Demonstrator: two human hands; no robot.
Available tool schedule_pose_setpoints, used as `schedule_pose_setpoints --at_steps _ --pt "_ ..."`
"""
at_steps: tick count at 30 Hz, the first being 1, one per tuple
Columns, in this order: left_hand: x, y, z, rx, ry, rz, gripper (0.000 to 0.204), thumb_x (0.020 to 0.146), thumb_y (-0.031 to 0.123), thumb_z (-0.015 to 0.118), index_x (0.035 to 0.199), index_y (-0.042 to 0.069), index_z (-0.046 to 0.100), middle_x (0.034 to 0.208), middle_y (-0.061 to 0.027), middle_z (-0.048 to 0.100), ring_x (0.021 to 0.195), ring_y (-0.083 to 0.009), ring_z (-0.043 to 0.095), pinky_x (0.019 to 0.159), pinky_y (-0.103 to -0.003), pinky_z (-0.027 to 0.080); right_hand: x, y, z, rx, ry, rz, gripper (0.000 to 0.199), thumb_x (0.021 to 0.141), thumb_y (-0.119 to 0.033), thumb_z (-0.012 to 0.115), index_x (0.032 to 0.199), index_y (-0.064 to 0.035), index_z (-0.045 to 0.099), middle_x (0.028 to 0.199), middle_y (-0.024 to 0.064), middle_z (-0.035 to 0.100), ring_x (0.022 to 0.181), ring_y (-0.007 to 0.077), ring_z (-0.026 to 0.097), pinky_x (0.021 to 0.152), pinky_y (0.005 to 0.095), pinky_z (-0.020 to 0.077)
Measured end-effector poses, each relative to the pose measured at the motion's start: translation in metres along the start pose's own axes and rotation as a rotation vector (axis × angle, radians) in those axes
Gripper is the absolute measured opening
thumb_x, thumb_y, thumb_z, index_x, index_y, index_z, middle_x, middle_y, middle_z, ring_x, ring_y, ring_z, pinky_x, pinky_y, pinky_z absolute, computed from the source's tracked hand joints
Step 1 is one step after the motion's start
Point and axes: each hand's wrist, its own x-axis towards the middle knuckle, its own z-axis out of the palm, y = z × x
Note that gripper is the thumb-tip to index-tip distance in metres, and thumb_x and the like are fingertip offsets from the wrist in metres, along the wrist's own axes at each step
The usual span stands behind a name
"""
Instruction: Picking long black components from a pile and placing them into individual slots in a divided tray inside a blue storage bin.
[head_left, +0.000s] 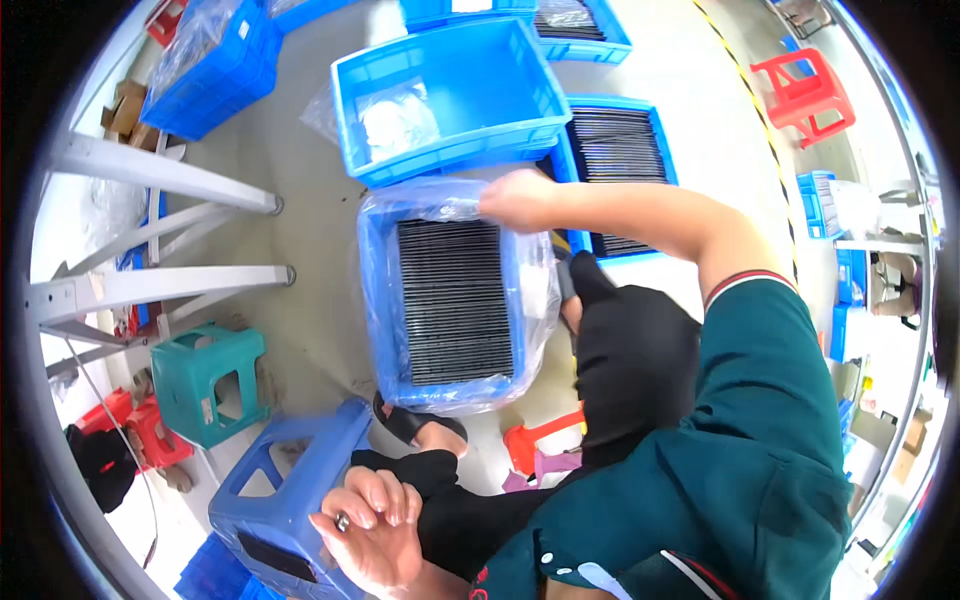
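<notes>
A blue plastic crate (pixel 368 310) stands on the floor in front of the person, a dense row of thin black sheets (pixel 455 300) filling its middle. A clear plastic liner (pixel 420 205) spills over its rim on all sides. The right hand (pixel 520 202) is closed on the liner at the crate's far right corner. The left hand (pixel 375 535), well apart from the crate, is palm up with curled fingers; a small shiny thing shows by the thumb, and I cannot tell whether it is gripped.

Just beyond the crate, a larger open blue bin (pixel 345 115) holds a crumpled clear bag (pixel 398 122) and blocks the far side. To the right, another blue crate (pixel 670 150) of black sheets sits partly under the right forearm. The person's black trousers (pixel 640 350) crowd the near right, and a sandal (pixel 400 420) lies close to the near left corner. A blue stool (pixel 325 435) stands beside the left hand, with a teal stool (pixel 190 385) further left.

Bare grey floor (pixel 325 260) runs between the crate's left edge and the white table legs (pixel 185 285). Yellow-and-black tape (pixel 745 80) edges the floor at right, short of a red stool (pixel 805 95).
</notes>
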Motion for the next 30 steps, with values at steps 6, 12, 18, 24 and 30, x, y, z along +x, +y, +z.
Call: schedule_pose_setpoints --at_steps 6,12,18,24,30 --pt "0.026 -0.024 0.018 0.069 -0.034 -0.141 0.038 0.095 0.040 0.043 0.076 0.008 0.047 0.079 -0.0045 0.040 0.066 -0.0154 0.034 0.059 -0.028 0.031 -0.190 0.109 0.024 -0.052 -0.110 0.880 0.018 0.075 -0.009 0.054 0.091 -0.0052 0.062 0.097 0.0165 0.063 0.093 0.0336 0.061 0.074 0.0452 0.0505" --pt "0.043 -0.045 0.018 0.100 -0.022 -0.199 0.036 0.095 0.039 0.045 0.080 0.006 0.051 0.083 -0.0062 0.045 0.070 -0.0166 0.038 0.062 -0.029 0.033 -0.264 0.106 0.093 -0.113 -0.335 0.784 0.022 0.071 -0.008 0.060 0.092 -0.0060 0.062 0.100 0.0132 0.062 0.096 0.0287 0.060 0.078 0.0378 0.0508" --pt "0.057 -0.059 0.021 0.176 0.033 -0.203 0.036 0.094 0.040 0.046 0.081 0.007 0.051 0.084 -0.0059 0.045 0.070 -0.0160 0.038 0.063 -0.029 0.034 -0.229 0.076 0.123 -0.129 -0.098 0.475 0.015 0.072 -0.014 0.060 0.087 -0.0086 0.061 0.094 0.0057 0.058 0.100 0.0232 0.055 0.077 0.0351 0.0484" --pt "0.061 -0.065 0.022 0.237 0.046 -0.203 0.035 0.095 0.040 0.045 0.081 0.008 0.050 0.085 -0.0036 0.045 0.070 -0.0143 0.037 0.063 -0.027 0.033 -0.184 0.071 0.138 -0.361 -0.353 -0.051 0.019 0.076 -0.027 0.058 0.086 -0.0173 0.070 0.100 -0.0021 0.065 0.120 0.0230 0.043 0.098 0.0429 0.0303" --pt "0.065 -0.072 0.023 0.272 0.085 -0.202 0.034 0.094 0.039 0.046 0.080 0.009 0.049 0.081 -0.0034 0.045 0.069 -0.0144 0.037 0.062 -0.027 0.034 -0.195 0.076 0.133 -0.366 -0.452 -0.076 0.020 0.076 -0.028 0.058 0.087 -0.0186 0.072 0.101 -0.0027 0.066 0.123 0.0218 0.041 0.106 0.0459 0.0214"
